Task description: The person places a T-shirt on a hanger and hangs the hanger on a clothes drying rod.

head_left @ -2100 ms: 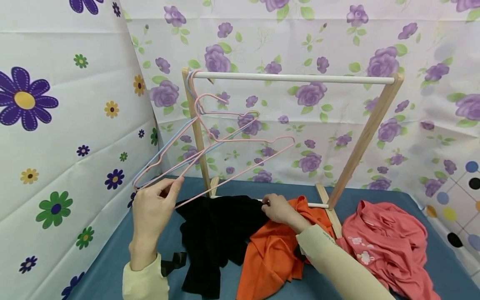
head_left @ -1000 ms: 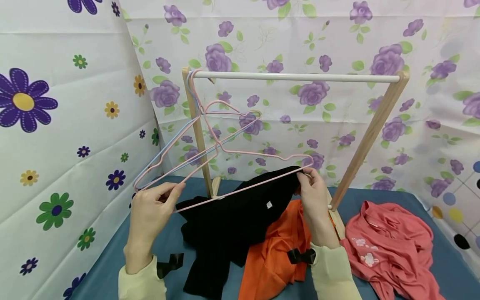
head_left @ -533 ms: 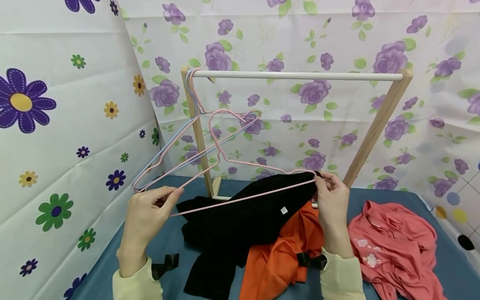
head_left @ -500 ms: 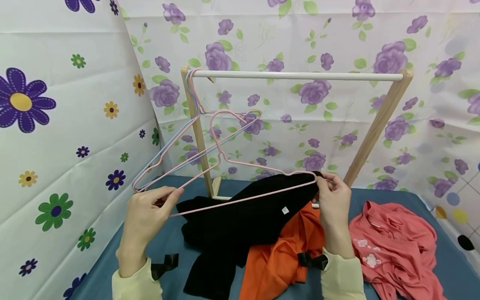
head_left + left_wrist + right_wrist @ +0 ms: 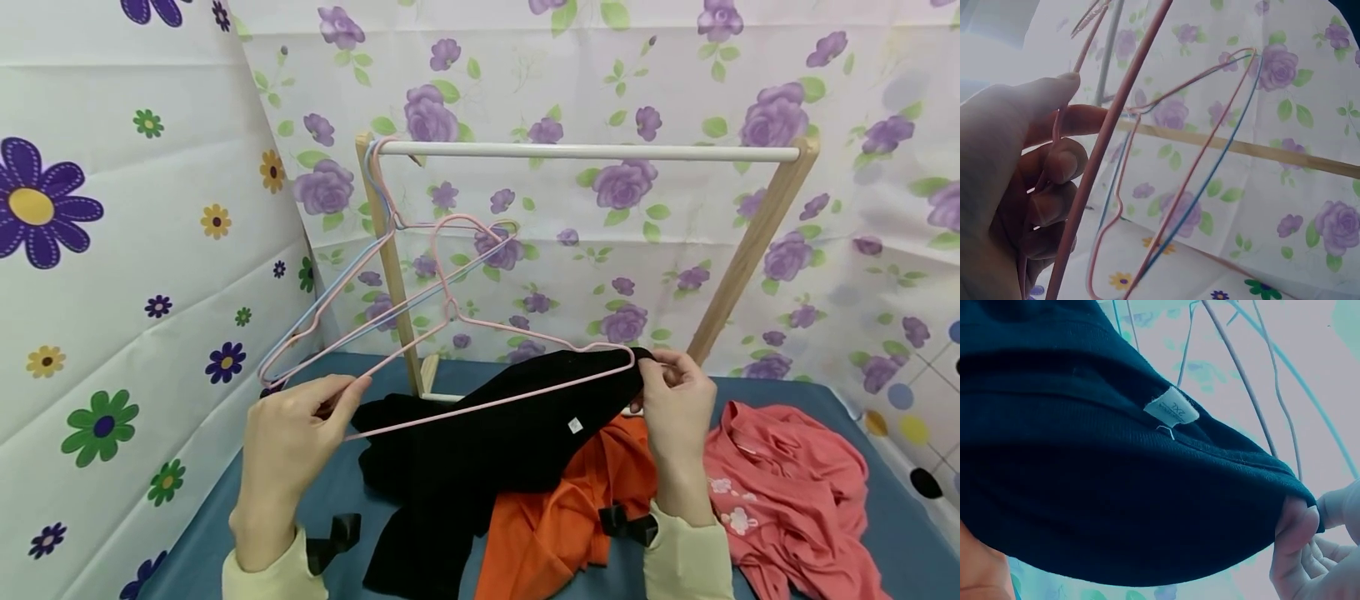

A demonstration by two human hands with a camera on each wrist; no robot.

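In the head view my left hand [image 5: 292, 450] pinches the left end of a pink wire hanger [image 5: 451, 308], its hook pointing up. My right hand [image 5: 678, 417] pinches the edge of a black garment [image 5: 480, 450], lifted beside the hanger's right end. From the left wrist, the hanger's wire [image 5: 1110, 150] runs past my curled fingers. A white size label [image 5: 1172, 407] reading 2XL shows on the garment's inner edge in the right wrist view, and thumb and fingers grip the hem corner there. Whether the hanger's tip is inside the garment's opening, I cannot tell.
A wooden rack with a white rail [image 5: 592, 152] stands behind; pink and blue hangers [image 5: 393, 218] hang at its left end. An orange garment [image 5: 555, 525] lies under the black one. A coral garment [image 5: 787, 483] lies at the right on the blue surface [image 5: 825, 404].
My right hand has gripped the black garment's edge and lifted it up and right to the hanger's tip. The held hanger's hook has swung right and down; my left hand has barely moved.
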